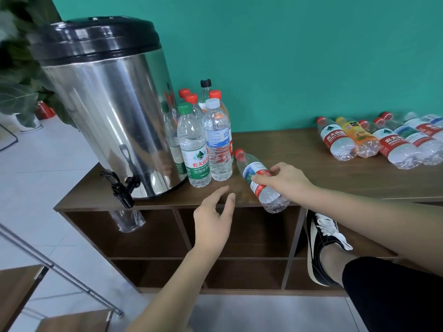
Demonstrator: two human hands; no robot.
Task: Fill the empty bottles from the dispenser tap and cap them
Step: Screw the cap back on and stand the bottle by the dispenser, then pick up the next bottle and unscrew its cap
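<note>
Brown wooden cabinet top (299, 149) against teal wall (287, 56), pale tiled floor (48, 164) left of steel dispenser (107, 111). Six capped upright bottles (217, 140) just right of dispenser. At least six lying bottles (374, 140) far right of dispenser. Right hand (285, 180) gripping tilted red-capped bottle (256, 178) right of dispenser; left hand (213, 221) wide, empty, below black tap (122, 190)

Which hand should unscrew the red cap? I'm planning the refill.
Left. The right hand already grips the tilted bottle; the open left hand is free beside its red cap.
</note>
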